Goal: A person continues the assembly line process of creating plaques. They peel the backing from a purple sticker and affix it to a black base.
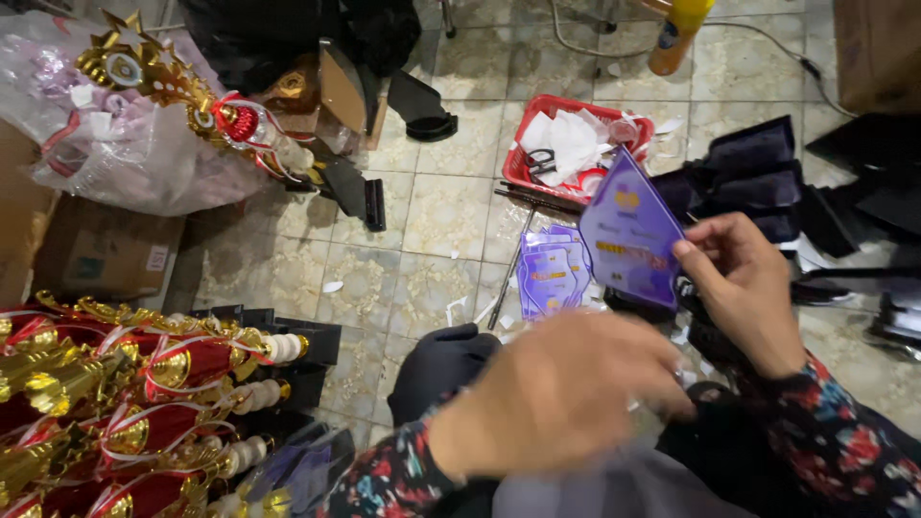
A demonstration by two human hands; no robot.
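Left of the red basket (pixel 523 163), gold-and-red trophies (pixel 144 403) crowd the tiled floor (pixel 422 221). Below the basket we see our left hand (pixel 561 393) blurred, its grip impossible to judge, near a stack of purple plaques (pixel 552 273). Just right of the basket, our right hand (pixel 743 288) pinches a purple acrylic plaque (pixel 628 230), upright.

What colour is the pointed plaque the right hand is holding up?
The plaque is translucent purple with gold lettering, pinched at its edge by the right hand. It shows best in the head view.
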